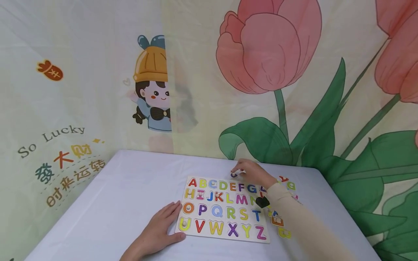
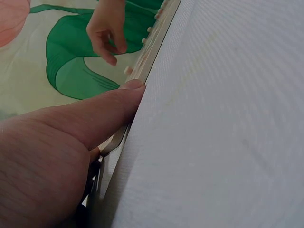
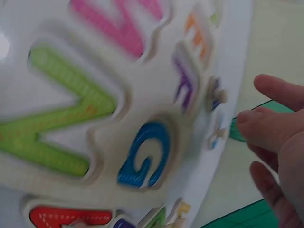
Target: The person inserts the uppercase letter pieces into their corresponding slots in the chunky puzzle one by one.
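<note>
A white alphabet puzzle board with coloured letters lies on the table. My left hand is at its left side, fingers straight along the edge; the thumb touches the near left corner, as the left wrist view also shows, with its thumb on the board's rim. Behind the far edge, my right hand hovers over a small dark-purple letter piece. In the right wrist view its fingers are spread apart with nothing between them, near two knobbed letter pieces. Some pieces on the board, such as the O, have knobs.
Several loose letter pieces lie right of the board, among them a yellow B and a red piece, partly behind the right forearm. A printed cloth backdrop rises behind the white table.
</note>
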